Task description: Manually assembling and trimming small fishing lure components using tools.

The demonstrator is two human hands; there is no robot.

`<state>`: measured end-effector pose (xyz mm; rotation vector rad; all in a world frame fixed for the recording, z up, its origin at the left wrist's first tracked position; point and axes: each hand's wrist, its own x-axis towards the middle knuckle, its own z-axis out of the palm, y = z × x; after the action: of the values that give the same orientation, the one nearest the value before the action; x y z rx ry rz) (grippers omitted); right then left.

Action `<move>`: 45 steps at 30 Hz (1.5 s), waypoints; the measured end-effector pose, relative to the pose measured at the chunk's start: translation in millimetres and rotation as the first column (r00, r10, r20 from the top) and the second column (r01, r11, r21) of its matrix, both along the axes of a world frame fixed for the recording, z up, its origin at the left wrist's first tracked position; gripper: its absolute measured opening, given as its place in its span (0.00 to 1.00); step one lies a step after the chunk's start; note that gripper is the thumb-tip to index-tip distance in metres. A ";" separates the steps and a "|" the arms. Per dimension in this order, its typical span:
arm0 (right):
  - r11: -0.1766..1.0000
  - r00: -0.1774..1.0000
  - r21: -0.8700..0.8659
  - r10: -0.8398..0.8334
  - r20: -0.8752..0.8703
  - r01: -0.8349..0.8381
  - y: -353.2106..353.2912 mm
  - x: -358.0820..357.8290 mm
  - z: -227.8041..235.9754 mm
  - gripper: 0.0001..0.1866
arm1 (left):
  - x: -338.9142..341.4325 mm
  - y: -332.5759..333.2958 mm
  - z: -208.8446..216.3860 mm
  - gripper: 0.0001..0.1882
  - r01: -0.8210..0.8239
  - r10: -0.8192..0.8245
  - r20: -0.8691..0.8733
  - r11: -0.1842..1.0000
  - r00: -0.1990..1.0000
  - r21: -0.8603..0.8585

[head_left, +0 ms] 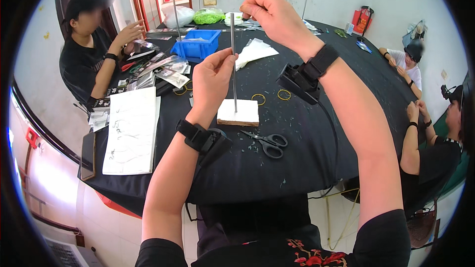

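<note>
A thin metal rod [234,81] stands upright on a white block [242,111] with a brown front edge. My left hand [213,75] is closed in a pinch at the rod's upper half, thumb and forefinger against it. Higher up, to the right of the rod's tip, my right hand [277,20] is raised with its fingers pinched together. Whatever lies between those fingertips is too small to make out. Black-handled scissors [271,145] lie on the black tablecloth [307,158], nearer to me than the block.
Two yellow rings [284,94] lie right of the block. Left are paper sheets [129,133], a pile of packets [161,69] and a blue bin [197,44]. White strips [257,52] lie behind the rod. One person [86,49] sits left, two more [435,138] right.
</note>
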<state>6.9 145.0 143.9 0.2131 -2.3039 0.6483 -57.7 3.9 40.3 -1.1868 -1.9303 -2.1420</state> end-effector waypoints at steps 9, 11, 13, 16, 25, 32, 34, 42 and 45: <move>0.979 0.981 -0.089 0.177 -0.080 -0.184 3.4 -12.7 -8.8 0.12 | -2.2 -0.7 -1.9 0.13 0.059 -0.060 0.049 0.998 0.997 0.015; 0.986 0.984 -0.037 0.159 -0.079 -0.162 2.6 -13.3 -6.7 0.12 | -2.9 -1.2 -1.0 0.12 0.050 -0.049 0.058 0.999 0.997 -0.008; 0.988 0.985 -0.002 0.151 -0.082 -0.152 2.8 -14.6 -6.5 0.12 | -5.1 -0.8 -3.0 0.12 0.060 -0.060 0.052 0.998 0.997 0.005; 0.988 0.984 0.017 0.157 -0.084 -0.156 4.3 -16.3 -6.1 0.11 | -7.5 0.3 -4.4 0.12 0.068 -0.069 0.044 0.997 0.997 0.020; 0.988 0.990 0.082 0.135 -0.044 -0.131 1.5 -11.1 -3.9 0.11 | -7.7 -1.1 -3.5 0.12 0.075 -0.074 0.039 0.997 0.996 -0.013; 0.993 0.991 0.012 0.120 -0.051 -0.120 4.0 -11.2 -10.7 0.12 | -6.4 -0.2 -3.2 0.12 0.095 -0.095 0.055 0.995 0.994 0.004; 0.995 0.995 -0.020 0.093 -0.047 -0.094 1.8 -10.0 -11.5 0.12 | -7.8 1.8 -6.2 0.12 0.102 -0.104 0.060 0.994 0.993 0.044; 0.986 0.986 -0.052 0.157 -0.062 -0.160 -2.6 -14.6 -29.4 0.11 | -10.5 -3.4 0.2 0.14 0.178 -0.176 0.106 0.984 0.979 -0.012; 0.989 0.991 -0.063 0.134 -0.023 -0.135 -4.7 -10.2 -41.9 0.10 | -12.9 -4.3 6.0 0.20 0.204 -0.205 0.008 0.977 0.979 0.059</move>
<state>-3.3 140.4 102.0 0.3451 -2.2610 0.7842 -70.7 -0.4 46.3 -1.4202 -1.8083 -2.2911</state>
